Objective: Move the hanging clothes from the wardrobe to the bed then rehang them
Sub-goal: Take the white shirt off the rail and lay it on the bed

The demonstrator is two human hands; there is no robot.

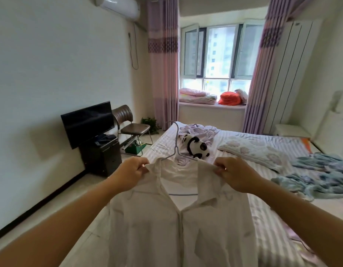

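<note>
Hanging between both hands (181, 170) — white shirt (178, 218)

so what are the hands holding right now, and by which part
Both hands hold the white shirt by its collar: the left hand pinches the left collar tip, the right hand the right one. A wire hanger sits inside the shirt.

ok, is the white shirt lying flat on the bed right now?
No: both the left hand and right hand pinch the white shirt at its collar, holding it up on a hanger before the bed.
</note>
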